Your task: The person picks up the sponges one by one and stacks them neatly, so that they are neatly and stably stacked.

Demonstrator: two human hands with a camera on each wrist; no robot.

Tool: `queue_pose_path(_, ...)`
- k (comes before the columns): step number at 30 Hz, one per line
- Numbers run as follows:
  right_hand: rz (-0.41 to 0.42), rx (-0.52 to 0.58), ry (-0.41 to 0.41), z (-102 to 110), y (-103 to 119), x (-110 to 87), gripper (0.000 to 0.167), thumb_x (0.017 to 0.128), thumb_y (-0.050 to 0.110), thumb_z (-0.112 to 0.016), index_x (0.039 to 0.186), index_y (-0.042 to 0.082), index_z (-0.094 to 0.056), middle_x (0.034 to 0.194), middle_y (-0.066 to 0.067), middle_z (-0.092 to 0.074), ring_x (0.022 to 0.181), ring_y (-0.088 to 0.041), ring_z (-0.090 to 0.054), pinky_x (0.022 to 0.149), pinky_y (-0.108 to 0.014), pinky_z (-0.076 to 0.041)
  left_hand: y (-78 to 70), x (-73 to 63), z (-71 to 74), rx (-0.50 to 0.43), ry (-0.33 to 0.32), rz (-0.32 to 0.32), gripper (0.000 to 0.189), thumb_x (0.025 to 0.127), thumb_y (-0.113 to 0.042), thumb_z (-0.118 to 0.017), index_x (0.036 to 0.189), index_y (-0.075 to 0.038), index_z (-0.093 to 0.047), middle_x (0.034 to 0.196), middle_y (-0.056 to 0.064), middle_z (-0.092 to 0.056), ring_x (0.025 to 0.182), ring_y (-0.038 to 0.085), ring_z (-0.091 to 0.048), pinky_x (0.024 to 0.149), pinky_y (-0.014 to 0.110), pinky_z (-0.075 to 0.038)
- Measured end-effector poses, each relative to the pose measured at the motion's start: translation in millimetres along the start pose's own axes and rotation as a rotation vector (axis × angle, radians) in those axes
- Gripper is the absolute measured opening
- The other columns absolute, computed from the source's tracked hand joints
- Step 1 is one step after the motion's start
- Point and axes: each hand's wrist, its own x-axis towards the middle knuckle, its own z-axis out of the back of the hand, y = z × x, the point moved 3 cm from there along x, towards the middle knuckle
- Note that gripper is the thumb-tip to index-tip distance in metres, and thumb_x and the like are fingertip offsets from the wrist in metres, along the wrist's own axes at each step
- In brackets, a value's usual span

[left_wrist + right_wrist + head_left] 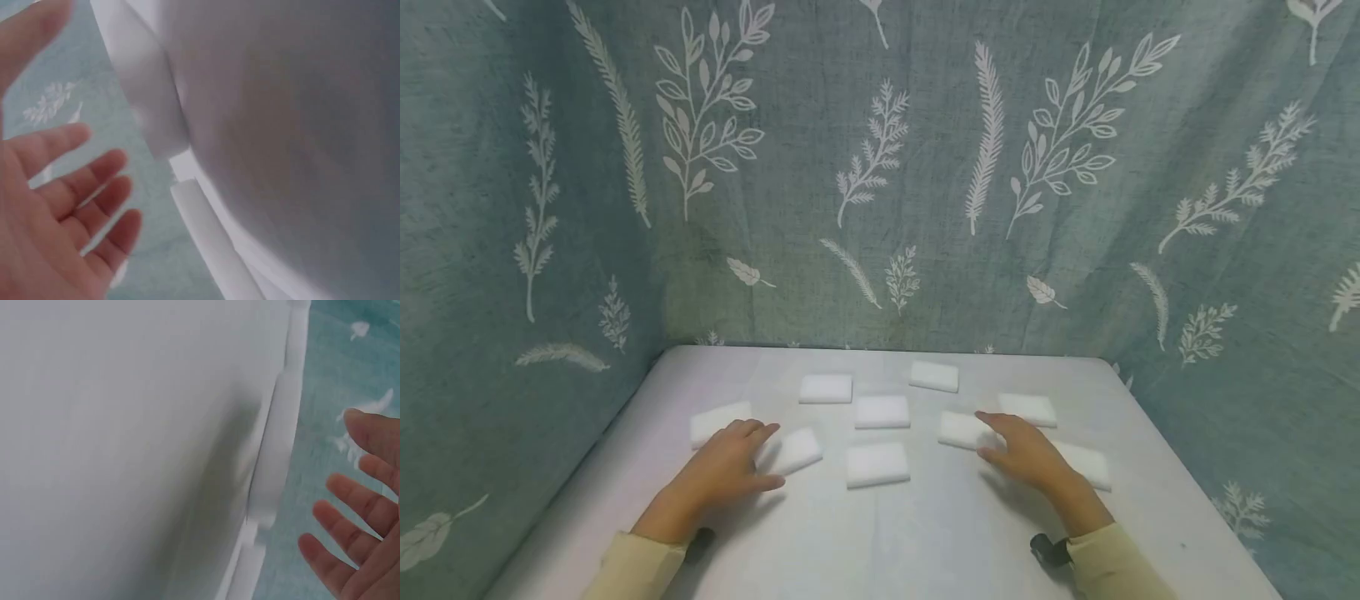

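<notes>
Several white rectangular blocks, sponge-like in look, lie scattered over a white table. My left hand (727, 462) hovers with fingers spread, next to a tilted block (797, 452) and partly covering another block (718, 421) at the far left. My right hand (1026, 450) is over the right side, its fingertips close to a block (962, 429) and its back partly hiding one (1084, 464) at the right. Between the hands lie a front block (877, 465) and one (882, 412) behind it. Both wrist views show loosely extended fingers, with nothing in either palm.
Farther back are a block (826, 388) left of centre, one (934, 376) right of centre, and one (1028, 409) beyond the right hand. The white table (872, 550) has green leaf-patterned cloth (925, 275) hanging behind it and at both sides. Dark straps show at both wrists.
</notes>
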Motion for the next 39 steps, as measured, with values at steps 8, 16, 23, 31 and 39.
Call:
queue_pose_path(8,0.022,0.2,0.061,-23,19,13.8,0.054,0.09,0.026,-0.07,0.139,0.01,-0.054,0.139,-0.008,-0.054,0.129,-0.032,-0.046,0.106,-0.05,-0.036,2.8,3.9,-4.0,-0.013,0.119,0.123,0.086,0.066,-0.051,-0.084,0.13,0.0,-0.057,0.112,0.01,-0.058,0.101,0.029,-0.055,0.088,0.048,-0.048)
queue_pose_path(16,0.077,0.271,0.139,-41,37,25.1,0.058,0.087,0.028,-0.074,0.138,0.01,-0.055,0.137,-0.009,-0.055,0.125,-0.031,-0.051,0.102,-0.05,-0.041,6.3,4.8,-13.2,-0.036,0.18,0.226,0.083,0.065,-0.049,-0.086,0.127,0.0,-0.06,0.109,0.008,-0.059,0.097,0.025,-0.054,0.088,0.049,-0.048)
queue_pose_path(23,0.112,0.293,0.163,-51,50,30.5,0.059,0.085,0.03,-0.075,0.136,0.008,-0.056,0.135,-0.01,-0.056,0.122,-0.032,-0.053,0.1,-0.049,-0.043,8.8,6.3,-17.8,-0.04,0.182,0.236,0.078,0.069,-0.048,-0.084,0.125,0.001,-0.06,0.117,0.014,-0.059,0.106,0.032,-0.055,0.092,0.052,-0.046)
queue_pose_path(31,0.046,0.397,0.192,-69,62,37.5,0.068,0.081,0.033,-0.079,0.14,0.013,-0.052,0.135,-0.009,-0.055,0.123,-0.031,-0.052,0.1,-0.048,-0.043,4.6,5.4,-13.6,-0.074,0.185,0.271,0.071,0.074,-0.035,-0.083,0.129,0.002,-0.058,0.124,0.017,-0.057,0.114,0.036,-0.053,0.096,0.055,-0.043)
queue_pose_path(39,0.008,0.426,0.165,-79,71,40.0,0.072,0.075,0.024,-0.084,0.139,0.016,-0.054,0.135,-0.008,-0.056,0.124,-0.03,-0.051,0.101,-0.047,-0.042,2.3,10.8,-6.3,-0.13,0.136,0.223,0.067,0.074,-0.032,-0.084,0.128,-0.001,-0.057,0.124,0.017,-0.055,0.116,0.036,-0.052,0.096,0.054,-0.042)
